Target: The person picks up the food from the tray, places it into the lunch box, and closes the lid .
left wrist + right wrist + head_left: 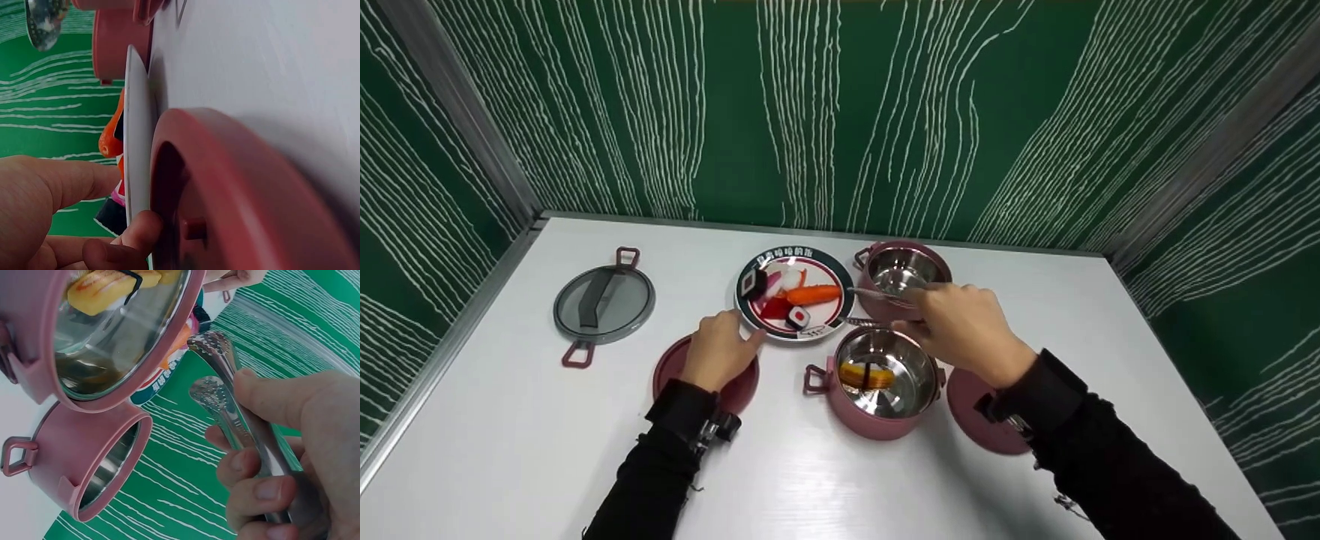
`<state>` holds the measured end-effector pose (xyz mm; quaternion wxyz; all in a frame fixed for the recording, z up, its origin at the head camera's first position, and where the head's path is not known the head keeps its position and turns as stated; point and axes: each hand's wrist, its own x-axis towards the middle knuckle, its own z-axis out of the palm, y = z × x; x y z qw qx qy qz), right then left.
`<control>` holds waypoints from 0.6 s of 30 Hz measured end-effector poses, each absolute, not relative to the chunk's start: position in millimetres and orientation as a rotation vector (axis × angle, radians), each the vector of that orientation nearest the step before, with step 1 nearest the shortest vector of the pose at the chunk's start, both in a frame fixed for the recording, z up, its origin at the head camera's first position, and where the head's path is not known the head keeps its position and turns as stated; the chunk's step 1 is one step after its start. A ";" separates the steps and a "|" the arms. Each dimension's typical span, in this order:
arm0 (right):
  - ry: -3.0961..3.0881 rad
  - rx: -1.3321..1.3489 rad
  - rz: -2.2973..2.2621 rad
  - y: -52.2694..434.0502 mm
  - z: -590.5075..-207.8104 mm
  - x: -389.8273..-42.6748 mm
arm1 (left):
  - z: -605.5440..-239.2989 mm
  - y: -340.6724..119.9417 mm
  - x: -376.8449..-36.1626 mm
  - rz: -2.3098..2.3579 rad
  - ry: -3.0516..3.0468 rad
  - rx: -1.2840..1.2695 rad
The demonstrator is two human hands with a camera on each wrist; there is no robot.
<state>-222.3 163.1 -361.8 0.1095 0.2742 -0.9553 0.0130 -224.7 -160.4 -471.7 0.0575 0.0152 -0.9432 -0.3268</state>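
partly under the right hand (pixel 967 330), tongs (pixel 877 296), handles hidden

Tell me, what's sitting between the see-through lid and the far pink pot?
The plate of toy sushi and a carrot lies between the clear lid and the far pink pot, shown in the head view.

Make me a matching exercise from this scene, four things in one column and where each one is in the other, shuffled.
Things:
1. Tongs
2. Grey lid
3. Carrot
4. Yellow sushi

Places:
A. On the plate
B. In the near pink pot
C. In the right hand
D. Far left on the table

Pairs: 1-C, 2-D, 3-A, 4-B
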 end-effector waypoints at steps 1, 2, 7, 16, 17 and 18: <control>-2.812 0.803 0.023 160.5 -361.6 -225.6 | -471.4 -160.2 -224.5 -0.991 -2.859 0.046; -2.814 0.799 0.005 157.9 -361.5 -228.8 | -471.2 -160.0 -224.5 -0.990 -2.859 0.045; -2.817 0.783 -0.082 142.6 -360.3 -244.8 | -470.9 -159.6 -225.3 -0.990 -2.861 0.032; -2.783 0.856 -0.194 114.3 -368.3 -269.1 | -469.3 -160.1 -223.5 -0.991 -2.844 0.018; -2.786 0.858 -0.210 111.6 -369.2 -270.6 | -469.5 -160.1 -223.3 -0.991 -2.843 0.017; -2.797 0.854 -0.232 108.8 -370.0 -272.1 | -469.7 -160.0 -223.3 -0.991 -2.841 0.015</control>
